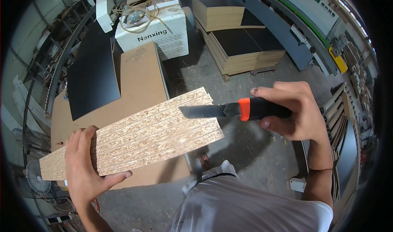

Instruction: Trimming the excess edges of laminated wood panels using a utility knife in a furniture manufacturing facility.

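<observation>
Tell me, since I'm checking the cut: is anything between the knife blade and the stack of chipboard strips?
Nothing visible. The right hand holds the knife with its blade already lying against the top edges of the chipboard strips, which the left hand grips near the other end.

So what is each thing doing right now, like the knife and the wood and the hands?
Knife: held in the right hand, blade laid on the top edge of the boards.
Stack of chipboard strips: held together edge-up, tilted, off the bench.
Left hand: clasped around the stack's near end.
Black panel: lying flat on the brown bench.
Board pile: stacked on the floor.
</observation>
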The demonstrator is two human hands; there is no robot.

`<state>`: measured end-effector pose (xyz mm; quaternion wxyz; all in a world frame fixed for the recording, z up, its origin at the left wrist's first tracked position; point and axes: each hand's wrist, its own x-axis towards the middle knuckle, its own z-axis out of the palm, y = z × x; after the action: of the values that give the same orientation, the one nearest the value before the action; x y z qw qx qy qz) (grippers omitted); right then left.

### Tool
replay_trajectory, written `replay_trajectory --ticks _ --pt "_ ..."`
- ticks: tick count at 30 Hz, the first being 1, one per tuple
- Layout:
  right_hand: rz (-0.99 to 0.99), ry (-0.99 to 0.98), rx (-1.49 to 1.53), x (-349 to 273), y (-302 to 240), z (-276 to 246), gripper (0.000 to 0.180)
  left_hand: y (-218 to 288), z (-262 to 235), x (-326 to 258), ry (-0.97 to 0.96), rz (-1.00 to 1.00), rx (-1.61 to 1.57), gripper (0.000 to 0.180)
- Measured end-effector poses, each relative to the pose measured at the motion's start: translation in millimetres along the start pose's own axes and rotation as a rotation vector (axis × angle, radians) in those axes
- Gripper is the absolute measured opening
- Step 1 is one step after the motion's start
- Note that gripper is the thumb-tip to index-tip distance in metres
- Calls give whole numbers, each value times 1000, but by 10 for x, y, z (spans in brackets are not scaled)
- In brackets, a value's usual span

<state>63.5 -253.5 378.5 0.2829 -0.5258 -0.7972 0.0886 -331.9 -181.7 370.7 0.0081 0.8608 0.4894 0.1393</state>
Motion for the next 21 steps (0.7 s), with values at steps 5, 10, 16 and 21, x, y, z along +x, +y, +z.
replay_trajectory --ticks 5,10,16,21 --pt "17 21 -1 -7 21 27 42 -52 11 -13 7 20 61 102" --pt "37 -23 24 31 9 -10 39 -93 29 -36 23 55 108 106" --pt "-15 -2 50 113 24 41 37 -69 18 -36 -19 -16 109 110" --pt "13 35 -18 152 -4 91 33 -152 61 -20 50 63 162 113"
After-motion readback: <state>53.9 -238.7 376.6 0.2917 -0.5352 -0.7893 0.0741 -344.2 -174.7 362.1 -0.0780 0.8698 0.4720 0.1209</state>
